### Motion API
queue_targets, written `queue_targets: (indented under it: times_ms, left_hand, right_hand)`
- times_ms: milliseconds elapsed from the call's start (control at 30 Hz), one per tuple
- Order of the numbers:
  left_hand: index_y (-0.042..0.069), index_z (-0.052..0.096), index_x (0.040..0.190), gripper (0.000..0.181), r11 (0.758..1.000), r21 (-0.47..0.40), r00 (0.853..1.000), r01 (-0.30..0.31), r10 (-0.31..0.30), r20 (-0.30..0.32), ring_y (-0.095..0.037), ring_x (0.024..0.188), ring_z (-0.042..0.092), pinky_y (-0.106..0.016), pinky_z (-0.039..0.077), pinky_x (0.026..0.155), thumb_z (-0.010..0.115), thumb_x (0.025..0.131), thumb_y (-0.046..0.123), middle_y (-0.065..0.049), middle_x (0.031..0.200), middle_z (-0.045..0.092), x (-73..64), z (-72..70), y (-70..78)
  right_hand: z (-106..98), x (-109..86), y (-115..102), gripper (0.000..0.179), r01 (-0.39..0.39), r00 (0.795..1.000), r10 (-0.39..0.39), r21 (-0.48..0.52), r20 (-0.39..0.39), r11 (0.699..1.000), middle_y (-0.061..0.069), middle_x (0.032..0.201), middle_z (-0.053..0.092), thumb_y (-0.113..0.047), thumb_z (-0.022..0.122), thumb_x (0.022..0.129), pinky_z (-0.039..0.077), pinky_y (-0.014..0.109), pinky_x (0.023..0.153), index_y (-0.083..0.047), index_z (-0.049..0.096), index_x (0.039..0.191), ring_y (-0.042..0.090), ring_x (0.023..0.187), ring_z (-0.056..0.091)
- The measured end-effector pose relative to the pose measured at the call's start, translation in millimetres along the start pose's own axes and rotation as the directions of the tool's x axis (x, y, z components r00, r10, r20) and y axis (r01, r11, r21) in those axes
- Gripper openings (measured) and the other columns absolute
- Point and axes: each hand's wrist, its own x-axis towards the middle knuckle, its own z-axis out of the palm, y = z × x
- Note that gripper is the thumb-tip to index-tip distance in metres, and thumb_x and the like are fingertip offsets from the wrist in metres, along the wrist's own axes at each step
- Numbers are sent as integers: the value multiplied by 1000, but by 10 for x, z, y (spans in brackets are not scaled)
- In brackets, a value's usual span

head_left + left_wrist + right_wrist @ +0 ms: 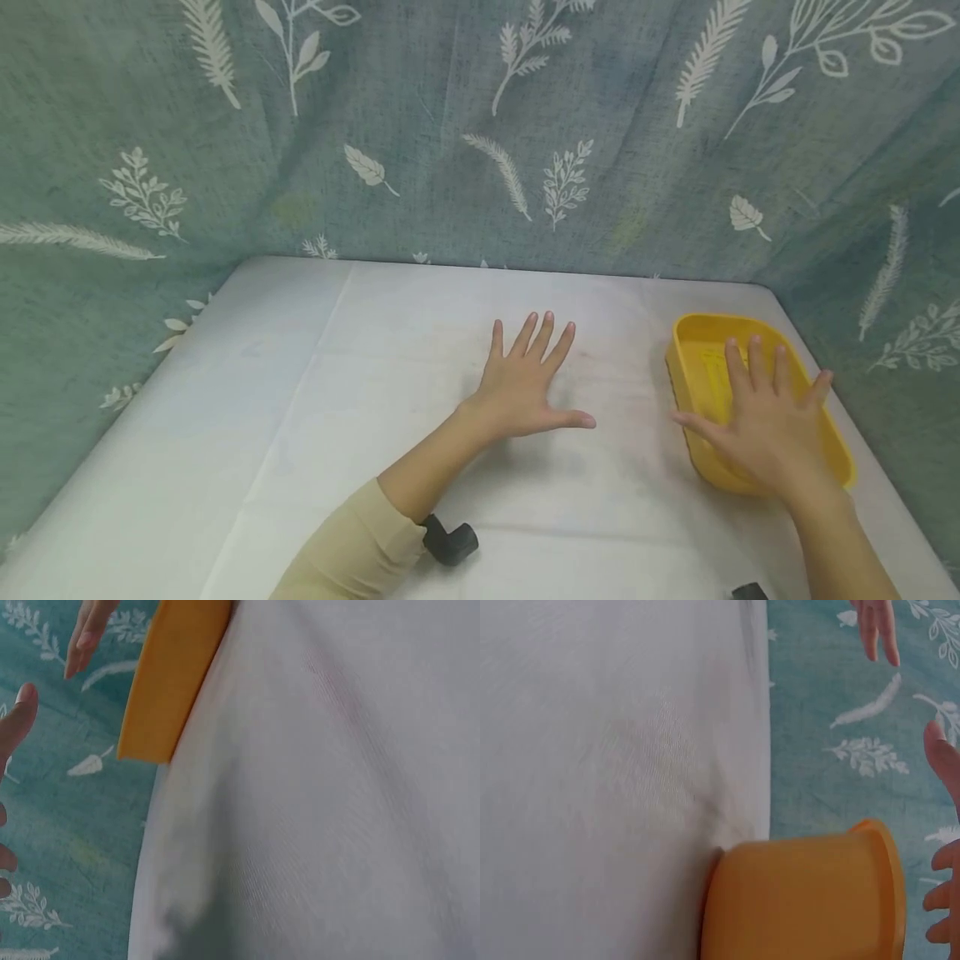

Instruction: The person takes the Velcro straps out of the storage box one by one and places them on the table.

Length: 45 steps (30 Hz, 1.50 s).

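Observation:
My left hand [517, 392] hovers over the middle of the white-covered table with its fingers spread wide, holding nothing. Its shadow falls on the cloth below. Over the yellow tray [682, 400] at the right, my right hand [772, 417] is also spread, palm down, and covers part of the tray from the head camera. Something yellow [716, 375] and thin lies on the tray's floor, partly behind the right fingers. In the right wrist view the tray's side [802, 900] stands below the right hand's fingers [941, 900].
The table is covered by a white cloth [360, 400] with fold lines. A green curtain [420, 167] with white leaf prints hangs behind it and along the sides. A black elbow-shaped piece [450, 543] shows beside the left sleeve, and another dark piece [750, 592] at the bottom edge.

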Motion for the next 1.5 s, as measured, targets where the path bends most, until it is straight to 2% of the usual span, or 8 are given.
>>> queue_targets:
  times_ms: [200,367,567,1000,1167,1333,1400,1500]
  left_hand:
    - [25,-5,153,111,1000,4,1000,-28,28,-11,-26,146,-5,-65,-2,109,35,71,89,-7,159,-4,78,-11,129]
    - [26,-11,151,111,999,21,999,-40,40,-2,-26,146,-8,-65,0,110,34,71,89,-6,159,-6,133,-22,222]
    - [27,-17,149,110,998,10,998,-60,60,7,-25,146,-10,-64,-3,110,33,72,89,-5,159,-9,199,-58,354]
    - [28,-22,146,111,995,5,995,-96,96,29,-23,145,-13,-62,-4,110,34,72,88,-5,158,-14,354,-100,636]
    - [31,-22,146,110,989,-120,993,-92,100,69,-19,145,-10,-58,-4,113,37,72,87,-2,158,-11,398,-81,746]
    - [33,-23,145,109,966,-248,991,-74,99,89,-16,146,-4,-54,0,115,41,73,86,3,158,-10,426,-68,867]
    - [34,-25,144,110,953,-296,992,-62,91,85,-13,146,-3,-53,1,115,43,72,85,5,158,-9,444,-56,916]
    - [35,-26,143,111,919,-391,995,-41,75,70,-8,145,-2,-50,6,116,47,73,82,6,158,-7,461,-30,978]
  right_hand:
    - [-21,-68,156,113,-9,1000,9,1,2,1000,34,151,4,-73,53,78,-19,75,93,-1,4,151,56,136,-2]
    - [-41,-115,244,114,-23,1000,23,-16,0,1000,34,151,3,-73,53,78,-19,75,92,-1,3,151,58,134,-2]
    - [-49,-163,313,114,-61,998,61,-13,30,998,33,151,-4,-72,54,78,-25,71,93,-4,-1,151,54,135,-12]
    - [-21,-264,514,111,-53,998,54,-35,27,998,34,150,-3,-70,55,79,-24,70,94,-6,1,152,53,137,-9]
    - [9,-301,621,111,-81,996,82,-42,28,996,32,150,-3,-70,55,79,-22,70,95,-8,1,152,53,136,-6]
    - [65,-362,715,113,-92,996,92,10,12,996,34,149,0,-67,61,77,-21,70,96,-6,3,151,54,136,-4]
    - [82,-386,748,113,-96,995,96,30,-1,995,34,149,0,-67,62,76,-20,70,97,-6,4,151,54,136,-3]
    - [94,-416,793,112,-105,994,106,52,-11,993,34,150,0,-65,64,76,-19,71,97,-6,5,151,54,136,-3]
